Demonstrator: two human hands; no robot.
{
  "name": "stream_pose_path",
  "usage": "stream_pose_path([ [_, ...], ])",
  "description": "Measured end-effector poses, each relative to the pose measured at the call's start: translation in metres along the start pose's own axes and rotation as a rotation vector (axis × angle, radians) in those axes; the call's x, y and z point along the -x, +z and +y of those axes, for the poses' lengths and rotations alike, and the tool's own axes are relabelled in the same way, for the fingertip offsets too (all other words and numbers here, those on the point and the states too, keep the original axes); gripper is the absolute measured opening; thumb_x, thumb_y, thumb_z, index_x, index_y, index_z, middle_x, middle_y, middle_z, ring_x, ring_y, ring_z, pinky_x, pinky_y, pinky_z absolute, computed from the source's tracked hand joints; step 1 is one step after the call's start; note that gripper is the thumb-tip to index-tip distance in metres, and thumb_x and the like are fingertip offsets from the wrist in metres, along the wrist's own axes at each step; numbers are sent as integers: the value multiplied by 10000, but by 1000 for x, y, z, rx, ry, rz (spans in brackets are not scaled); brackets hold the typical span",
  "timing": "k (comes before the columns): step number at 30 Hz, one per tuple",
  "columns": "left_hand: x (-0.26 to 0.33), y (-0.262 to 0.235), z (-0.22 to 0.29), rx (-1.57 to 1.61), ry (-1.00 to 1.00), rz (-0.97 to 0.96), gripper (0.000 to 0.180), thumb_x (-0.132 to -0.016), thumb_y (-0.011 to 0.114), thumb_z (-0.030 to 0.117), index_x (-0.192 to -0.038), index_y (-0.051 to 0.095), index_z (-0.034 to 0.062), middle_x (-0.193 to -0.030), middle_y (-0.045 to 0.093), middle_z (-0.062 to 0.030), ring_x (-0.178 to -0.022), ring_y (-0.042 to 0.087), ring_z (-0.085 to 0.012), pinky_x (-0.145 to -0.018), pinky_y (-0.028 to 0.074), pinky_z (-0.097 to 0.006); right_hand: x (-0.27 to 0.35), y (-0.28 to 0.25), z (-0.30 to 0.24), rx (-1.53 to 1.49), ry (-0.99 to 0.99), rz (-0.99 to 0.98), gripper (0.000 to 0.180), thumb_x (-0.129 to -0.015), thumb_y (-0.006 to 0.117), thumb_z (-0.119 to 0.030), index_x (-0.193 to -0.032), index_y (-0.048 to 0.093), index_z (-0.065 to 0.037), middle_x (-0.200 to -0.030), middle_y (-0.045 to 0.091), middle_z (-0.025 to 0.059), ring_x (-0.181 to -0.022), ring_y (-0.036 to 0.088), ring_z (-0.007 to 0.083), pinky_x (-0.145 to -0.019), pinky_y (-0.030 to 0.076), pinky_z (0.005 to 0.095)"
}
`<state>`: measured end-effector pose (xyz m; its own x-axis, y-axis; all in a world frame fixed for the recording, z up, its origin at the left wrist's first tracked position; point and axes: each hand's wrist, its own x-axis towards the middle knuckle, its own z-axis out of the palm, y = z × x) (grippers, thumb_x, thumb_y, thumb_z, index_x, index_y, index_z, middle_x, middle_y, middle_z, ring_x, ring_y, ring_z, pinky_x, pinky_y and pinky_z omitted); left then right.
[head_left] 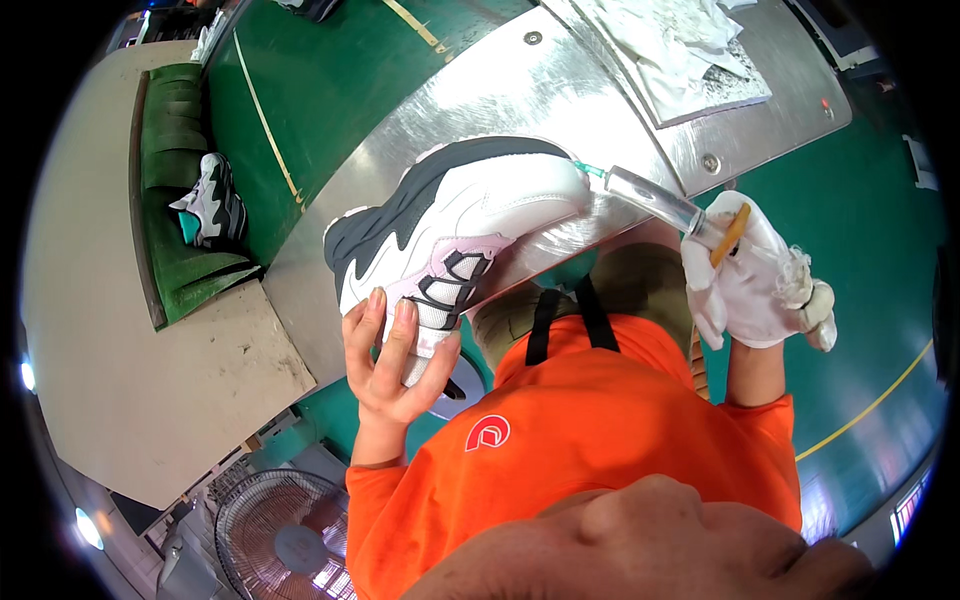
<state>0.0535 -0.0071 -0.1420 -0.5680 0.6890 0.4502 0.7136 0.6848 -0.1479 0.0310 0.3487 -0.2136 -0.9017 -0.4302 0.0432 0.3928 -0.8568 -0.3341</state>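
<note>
A white sneaker point(530, 192) with lilac trim and a dark grey sole lies tilted on its side over the metal table, its toe toward the right. My left hand point(390, 365), bare, grips it at the tongue and ankle opening, fingers spread over the upper. In a white glove, my right hand point(755, 290) is closed on a clear syringe point(650, 195) with a flat brown-orange flange. The syringe's thin green tip point(588, 169) points at the sole edge by the toe; whether it touches, I cannot tell. The right fingertips are partly hidden.
The shiny metal table point(480, 95) has bolts in its top. Crumpled white cloths point(660, 50) lie on a speckled board at the far right. On the left, another sneaker point(218, 200) sits on a green belt point(168, 150) beside a beige tabletop point(90, 260). A fan point(290, 545) stands at lower left.
</note>
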Motion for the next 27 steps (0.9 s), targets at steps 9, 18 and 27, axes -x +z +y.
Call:
stream_pose_path([
  [9,3,-1,0,34,6,24,412,-690,804,35,-1028,657,220,-1232,583,-124,-1134,555,-392,-743,530,-474,10,18,6,74,-21,36,1208,-413,805,-451,-1367,326,113,-1022,529,286,-549,605,259,-437,540,350],
  [18,6,-5,-2,32,14,23,415,-704,780,15,-1043,662,225,-1252,576,-129,-1141,546,-388,-735,526,-462,14,46,14,151,-85,122,1272,-369,857,-474,-1356,332,132,-1059,539,274,-624,630,239,-457,554,341],
  [27,5,-5,-4,43,22,35,421,-708,759,-11,-1050,673,219,-1234,568,-134,-1129,546,-383,-703,523,-456,17,82,13,399,-44,291,1223,-422,827,-496,-1354,358,144,-1056,581,289,-577,622,245,-486,513,282],
])
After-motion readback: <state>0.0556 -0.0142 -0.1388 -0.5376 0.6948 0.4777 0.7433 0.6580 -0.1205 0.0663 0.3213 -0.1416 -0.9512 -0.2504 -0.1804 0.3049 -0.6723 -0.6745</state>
